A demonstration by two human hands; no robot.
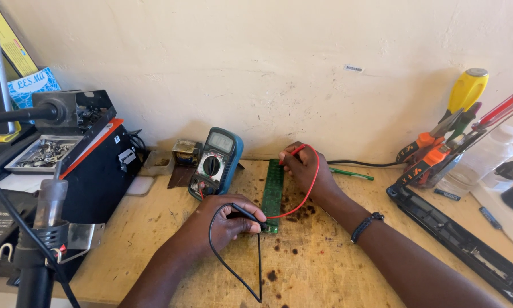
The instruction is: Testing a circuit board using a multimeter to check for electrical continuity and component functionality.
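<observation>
A long green circuit board [273,191] lies flat on the wooden bench [325,262]. My left hand [225,219] pinches a black probe [246,215] with its tip at the board's near end. My right hand [305,168] grips a red probe [293,152] over the board's far end. Red and black leads trail from the probes; the red one runs back to a blue and grey multimeter [215,164] propped upright just left of the board.
A black soldering station [94,171] with a tray of metal parts [43,154] stands at the left, an iron holder [45,228] in front. At the right are screwdrivers and pliers in a holder [444,142], a clear bottle [481,157] and a long black casing [461,242].
</observation>
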